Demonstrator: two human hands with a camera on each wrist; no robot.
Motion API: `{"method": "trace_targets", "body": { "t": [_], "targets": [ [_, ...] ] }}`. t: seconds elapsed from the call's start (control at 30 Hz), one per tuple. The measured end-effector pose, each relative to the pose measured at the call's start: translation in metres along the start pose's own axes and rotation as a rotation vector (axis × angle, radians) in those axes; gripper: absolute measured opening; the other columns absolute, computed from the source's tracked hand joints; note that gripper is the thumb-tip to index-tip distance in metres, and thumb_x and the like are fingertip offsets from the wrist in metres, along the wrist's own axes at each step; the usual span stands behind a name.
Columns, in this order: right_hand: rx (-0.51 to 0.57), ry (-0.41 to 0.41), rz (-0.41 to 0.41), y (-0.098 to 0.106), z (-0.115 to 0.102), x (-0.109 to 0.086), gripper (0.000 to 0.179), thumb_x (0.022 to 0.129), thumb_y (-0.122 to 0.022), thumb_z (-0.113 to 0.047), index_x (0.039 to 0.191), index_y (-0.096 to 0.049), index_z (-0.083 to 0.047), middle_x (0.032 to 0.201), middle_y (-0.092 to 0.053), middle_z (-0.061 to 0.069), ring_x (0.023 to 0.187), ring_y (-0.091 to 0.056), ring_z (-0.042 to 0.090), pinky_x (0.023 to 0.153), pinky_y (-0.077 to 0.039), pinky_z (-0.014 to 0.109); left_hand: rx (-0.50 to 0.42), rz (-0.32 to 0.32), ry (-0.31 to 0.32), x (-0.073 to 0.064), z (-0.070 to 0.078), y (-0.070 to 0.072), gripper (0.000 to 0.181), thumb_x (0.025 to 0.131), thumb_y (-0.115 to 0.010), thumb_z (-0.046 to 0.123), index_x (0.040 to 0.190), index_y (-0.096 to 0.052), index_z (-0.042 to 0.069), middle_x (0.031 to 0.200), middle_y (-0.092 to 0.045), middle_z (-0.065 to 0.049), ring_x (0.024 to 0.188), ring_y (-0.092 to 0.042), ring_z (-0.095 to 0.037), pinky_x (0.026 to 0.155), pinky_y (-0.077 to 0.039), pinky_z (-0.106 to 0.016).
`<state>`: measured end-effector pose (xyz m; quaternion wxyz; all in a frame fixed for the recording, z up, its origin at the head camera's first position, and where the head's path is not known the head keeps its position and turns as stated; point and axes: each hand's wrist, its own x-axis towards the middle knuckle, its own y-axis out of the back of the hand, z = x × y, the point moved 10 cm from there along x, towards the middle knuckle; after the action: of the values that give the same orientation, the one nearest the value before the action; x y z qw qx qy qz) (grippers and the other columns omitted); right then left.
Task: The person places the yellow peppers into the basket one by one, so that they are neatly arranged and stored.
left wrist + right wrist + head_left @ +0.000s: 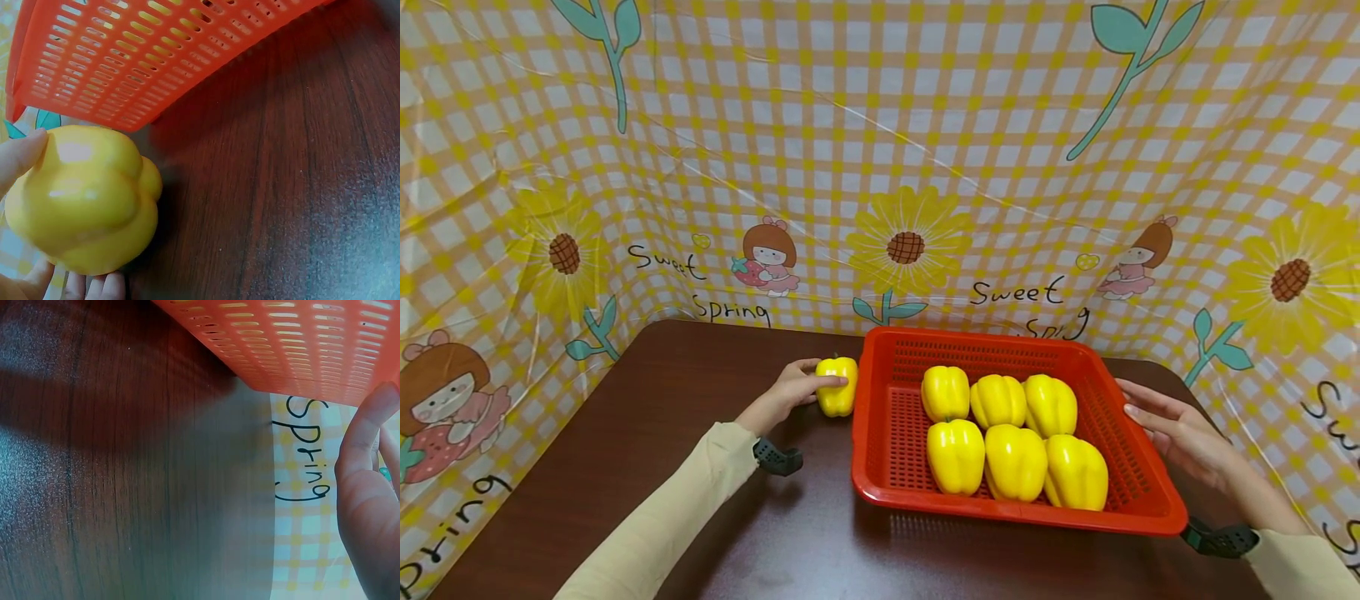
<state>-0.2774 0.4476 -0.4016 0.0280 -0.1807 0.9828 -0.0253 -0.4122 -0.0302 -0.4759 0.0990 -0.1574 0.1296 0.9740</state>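
In the head view, my left hand (792, 386) holds a yellow bell pepper (837, 398) just left of the red plastic basket. The left wrist view shows the thumb on one side of this bell pepper (87, 200) and several fingertips on the opposite side. Several more yellow bell peppers (1017, 462) stand in two rows inside the basket (868, 487), toward its right part. My right hand (1187, 433) is at the basket's right rim, fingers extended. In the right wrist view its thumb (369, 422) touches the basket wall (300, 350); the other fingers are mostly hidden.
The basket stands on a dark brown wooden table (700, 400), near its back edge. A checked cloth (880, 125) with sunflowers and lettering hangs behind and at both sides. Each wrist wears a black band (777, 458).
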Motion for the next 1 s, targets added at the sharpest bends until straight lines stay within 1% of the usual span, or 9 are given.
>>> {"method": "trace_targets", "body": {
  "t": [0.23,0.37,0.57,0.7,0.77,0.87,1.0],
  "targets": [
    [-0.007,-0.005,0.003,-0.002,-0.001,0.001,0.047,0.103,-0.033,-0.001,0.137,-0.051,-0.029,0.126,-0.063,-0.015,0.107,-0.065,0.007,0.084,-0.057,0.027,-0.001,-0.037,-0.007,-0.002,-0.005,0.002,0.078,0.077,-0.079,0.039,0.140,-0.046,0.005,0.132,-0.056,-0.014,0.100,-0.059,-0.018,0.085,-0.054,-0.028],
    [-0.005,-0.004,0.004,-0.002,0.000,0.000,0.048,0.103,-0.033,-0.001,0.136,-0.052,-0.029,0.126,-0.063,-0.015,0.107,-0.065,0.007,0.084,-0.057,0.027,0.004,-0.057,-0.001,-0.004,-0.006,0.002,0.079,0.078,-0.078,0.038,0.141,-0.045,0.005,0.133,-0.055,-0.013,0.100,-0.058,-0.019,0.083,-0.054,-0.027],
    [0.022,-0.001,0.002,-0.001,-0.001,0.001,0.048,0.103,-0.032,-0.001,0.137,-0.052,-0.029,0.126,-0.063,-0.015,0.107,-0.065,0.007,0.084,-0.057,0.027,0.025,-0.090,-0.006,-0.008,-0.005,0.002,0.081,0.080,-0.077,0.034,0.144,-0.039,0.004,0.136,-0.054,-0.015,0.102,-0.059,-0.019,0.085,-0.055,-0.029],
    [0.029,0.010,-0.007,-0.001,-0.002,0.001,0.048,0.103,-0.032,0.000,0.138,-0.051,-0.027,0.126,-0.063,-0.013,0.108,-0.065,0.008,0.084,-0.057,0.028,0.042,-0.095,-0.007,-0.012,-0.004,0.004,0.080,0.080,-0.077,0.034,0.144,-0.040,0.003,0.137,-0.054,-0.016,0.101,-0.060,-0.018,0.087,-0.056,-0.031],
    [0.033,0.010,-0.012,-0.002,-0.003,0.001,0.048,0.103,-0.031,0.000,0.138,-0.051,-0.027,0.126,-0.063,-0.013,0.108,-0.065,0.008,0.084,-0.057,0.028,0.034,-0.090,-0.013,-0.015,-0.003,0.006,0.079,0.080,-0.077,0.034,0.143,-0.041,0.003,0.136,-0.053,-0.016,0.104,-0.060,-0.019,0.090,-0.055,-0.033],
    [0.033,0.007,-0.014,-0.002,-0.003,0.000,0.048,0.103,-0.032,0.000,0.139,-0.050,-0.027,0.126,-0.063,-0.013,0.108,-0.065,0.008,0.084,-0.057,0.028,-0.003,-0.084,-0.024,-0.019,0.001,0.011,0.077,0.080,-0.076,0.034,0.142,-0.043,0.003,0.136,-0.052,-0.015,0.109,-0.059,-0.022,0.096,-0.053,-0.038],
    [0.013,0.005,-0.013,-0.003,-0.004,-0.001,0.048,0.103,-0.032,-0.001,0.139,-0.049,-0.028,0.126,-0.062,-0.014,0.109,-0.065,0.007,0.085,-0.057,0.027,-0.036,-0.085,-0.044,-0.026,0.011,0.018,0.076,0.083,-0.074,0.034,0.143,-0.040,0.002,0.138,-0.050,-0.017,0.114,-0.058,-0.026,0.100,-0.049,-0.043]
  ]
}}
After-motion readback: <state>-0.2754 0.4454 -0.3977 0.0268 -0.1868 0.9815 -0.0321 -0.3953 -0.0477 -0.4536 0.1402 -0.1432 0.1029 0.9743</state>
